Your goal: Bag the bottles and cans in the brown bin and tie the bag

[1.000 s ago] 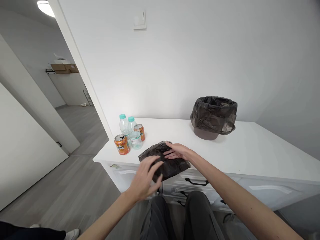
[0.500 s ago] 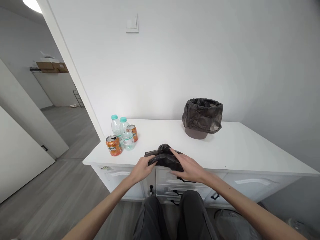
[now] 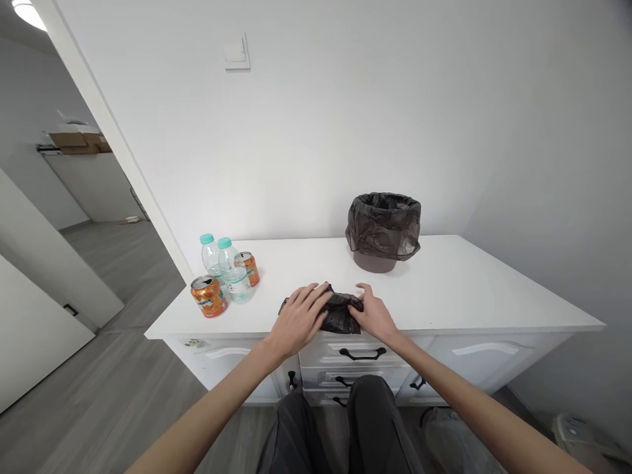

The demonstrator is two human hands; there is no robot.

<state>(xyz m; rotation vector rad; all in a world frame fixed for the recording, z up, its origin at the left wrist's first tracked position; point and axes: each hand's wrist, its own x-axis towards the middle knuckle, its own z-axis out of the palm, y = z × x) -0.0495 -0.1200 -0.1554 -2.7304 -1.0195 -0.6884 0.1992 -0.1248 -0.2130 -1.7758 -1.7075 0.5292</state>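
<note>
A crumpled black plastic bag [image 3: 340, 320] lies bunched at the front edge of the counter, between my two hands. My left hand [image 3: 297, 321] rests on its left part, palm down, the fingers stretched out and covering some of it. At the bag's right end, my right hand [image 3: 374, 316] pinches the plastic between thumb and fingers. Behind, toward the wall, stands a brown trash bin [image 3: 374, 263] with a dark translucent liner [image 3: 382, 230] folded over its rim.
Two clear bottles with teal caps, one a front bottle [image 3: 237, 284], stand at the counter's left end. An orange soda can [image 3: 209, 297] and another can [image 3: 250, 268] are beside them. Drawers with black handles [image 3: 363, 354] sit below the white counter [image 3: 469, 289].
My left hand has gone from gripping the bag's left end to lying over its top. My right hand has closed on the right end. The view has shifted slightly right.
</note>
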